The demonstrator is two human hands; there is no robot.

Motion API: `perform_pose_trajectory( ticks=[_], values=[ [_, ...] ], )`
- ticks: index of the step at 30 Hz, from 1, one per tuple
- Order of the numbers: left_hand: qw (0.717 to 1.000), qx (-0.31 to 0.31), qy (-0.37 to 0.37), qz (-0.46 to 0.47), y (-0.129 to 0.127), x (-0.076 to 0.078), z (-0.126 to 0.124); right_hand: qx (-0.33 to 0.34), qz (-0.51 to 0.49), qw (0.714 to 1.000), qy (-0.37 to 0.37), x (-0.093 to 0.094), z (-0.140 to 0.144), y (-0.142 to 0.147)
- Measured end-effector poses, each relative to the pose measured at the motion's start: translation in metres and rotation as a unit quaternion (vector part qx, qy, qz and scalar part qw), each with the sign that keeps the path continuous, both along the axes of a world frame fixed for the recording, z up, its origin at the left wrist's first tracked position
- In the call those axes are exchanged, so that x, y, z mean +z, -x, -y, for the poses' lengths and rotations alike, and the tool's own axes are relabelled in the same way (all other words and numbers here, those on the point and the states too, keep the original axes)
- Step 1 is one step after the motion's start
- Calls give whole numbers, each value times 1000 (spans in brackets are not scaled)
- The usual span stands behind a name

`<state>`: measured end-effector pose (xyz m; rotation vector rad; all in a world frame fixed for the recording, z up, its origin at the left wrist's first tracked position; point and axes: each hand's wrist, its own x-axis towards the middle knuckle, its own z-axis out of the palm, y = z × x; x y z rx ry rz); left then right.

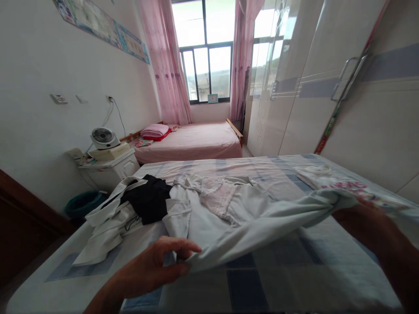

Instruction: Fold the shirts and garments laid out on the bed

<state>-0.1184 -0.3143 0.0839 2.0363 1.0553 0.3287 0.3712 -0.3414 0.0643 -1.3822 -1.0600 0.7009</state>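
Observation:
A pale grey-green shirt (252,231) with a pink lace panel (218,196) lies partly spread on the bed, its near edge lifted and stretched between my hands. My left hand (157,261) pinches one corner of it between thumb and fingers, at the lower middle. On the right, my right hand (363,218) is closed around the other end, and its fingertips are partly hidden by the bunched cloth. Beyond my left hand lie a black garment (149,198) and a white garment (104,235), overlapping. Past my right hand is a white shirt with pink lettering (327,176).
The bed (247,288) under the clothes has a blue and white checked sheet. A pink-covered bed (199,139) stands under the window. To the left are a bedside cabinet (114,170) with a fan (104,137) and a bin (84,203); a glossy wardrobe (304,117) lines the right.

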Motion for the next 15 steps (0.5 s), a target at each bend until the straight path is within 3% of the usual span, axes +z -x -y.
perform_pose_trajectory(
  ticks=[3, 6, 10, 12, 15],
  values=[
    [1000, -5, 25, 13, -6, -3, -14, 86, 23, 990, 107, -17, 9, -13],
    [996, 77, -42, 18, -5, -10, -45, 150, 109, 963, 195, -29, 4, -12],
    [957, 198, -206, -49, 11, -25, -105, 73, 276, 937, 201, -38, -24, -2],
    [936, 215, -260, -102, 18, -30, -136, 57, 362, 911, 188, -42, -45, 2],
    [912, 212, -312, -162, 17, -29, -181, 98, 433, 881, 165, -47, -82, 8]
  ],
)
